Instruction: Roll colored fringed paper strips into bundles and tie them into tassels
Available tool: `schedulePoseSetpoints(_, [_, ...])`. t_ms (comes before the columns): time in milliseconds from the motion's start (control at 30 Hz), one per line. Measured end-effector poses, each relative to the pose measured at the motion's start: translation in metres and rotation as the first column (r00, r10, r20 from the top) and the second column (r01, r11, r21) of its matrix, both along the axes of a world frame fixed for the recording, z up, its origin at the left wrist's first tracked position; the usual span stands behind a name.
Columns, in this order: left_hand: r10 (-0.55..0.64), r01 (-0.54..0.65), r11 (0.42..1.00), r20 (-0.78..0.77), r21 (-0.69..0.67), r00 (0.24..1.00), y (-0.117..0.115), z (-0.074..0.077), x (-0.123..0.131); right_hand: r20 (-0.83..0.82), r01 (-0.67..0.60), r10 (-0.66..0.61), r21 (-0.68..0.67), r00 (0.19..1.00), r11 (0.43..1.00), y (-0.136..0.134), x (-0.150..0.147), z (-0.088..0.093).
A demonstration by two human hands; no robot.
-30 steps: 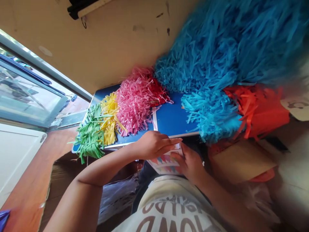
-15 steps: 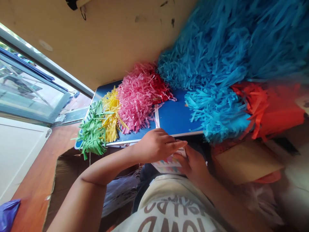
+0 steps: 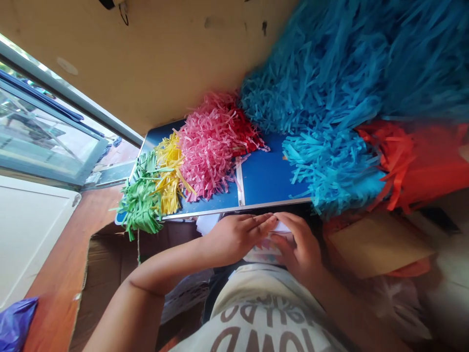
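Note:
My left hand and my right hand meet over a white printed paper sheet with coloured triangles, held just in front of my chest. Both hands press on it, and their fingers hide most of the print. Just beyond my hands lies a blue board with a pale edge. Fringed paper lies heaped on it: green, yellow, pink and a little red. Turquoise fringe hangs in a large mass to the right, above orange-red fringe.
A kraft paper envelope lies right of my right hand. Left of my arm are an open cardboard box, an orange wooden surface and a purple plastic bag. A glass window and a beige wall stand beyond.
My hands have drawn closer together over the sheet, and my right hand has moved up onto it, covering more of the print. The view has shifted slightly.

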State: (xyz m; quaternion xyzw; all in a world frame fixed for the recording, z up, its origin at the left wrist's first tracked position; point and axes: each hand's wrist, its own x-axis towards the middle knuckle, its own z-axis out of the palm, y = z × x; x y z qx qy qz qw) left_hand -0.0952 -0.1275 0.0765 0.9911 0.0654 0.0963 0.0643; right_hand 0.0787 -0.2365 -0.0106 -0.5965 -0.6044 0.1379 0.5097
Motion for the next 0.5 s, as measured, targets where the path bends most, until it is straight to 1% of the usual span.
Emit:
schedulePoseSetpoints(67, [0.037,-0.036,0.999,0.038,-0.036,0.999,0.001,-0.003,-0.004,-0.001,-0.007,0.007,0.096,1.0,0.995,0.002,0.005,0.004])
schedulePoseSetpoints(100, [0.062,-0.058,0.996,0.059,-0.068,0.996,0.002,-0.005,-0.006,-0.015,-0.007,0.009,0.12,1.0,0.993,0.003,0.009,0.006])
schedulePoseSetpoints(200, [0.116,-0.084,0.978,0.163,-0.192,0.98,0.007,-0.011,-0.011,-0.071,-0.035,0.044,0.119,0.996,0.992,0.005,0.019,0.009])
schedulePoseSetpoints(267, [0.122,-0.068,0.972,0.232,-0.227,0.965,0.008,-0.017,-0.011,-0.104,-0.065,0.076,0.105,0.992,0.992,0.005,0.024,0.008])
schedulePoseSetpoints(400, [0.114,-0.058,0.982,0.322,-0.181,0.94,0.009,-0.026,-0.005,-0.167,-0.042,0.059,0.102,0.984,0.994,0.003,0.025,0.006])
schedulePoseSetpoints(500, [0.087,-0.051,0.992,0.345,-0.113,0.935,0.01,-0.024,0.001,-0.186,-0.041,0.056,0.08,0.981,0.996,0.001,0.02,0.012])
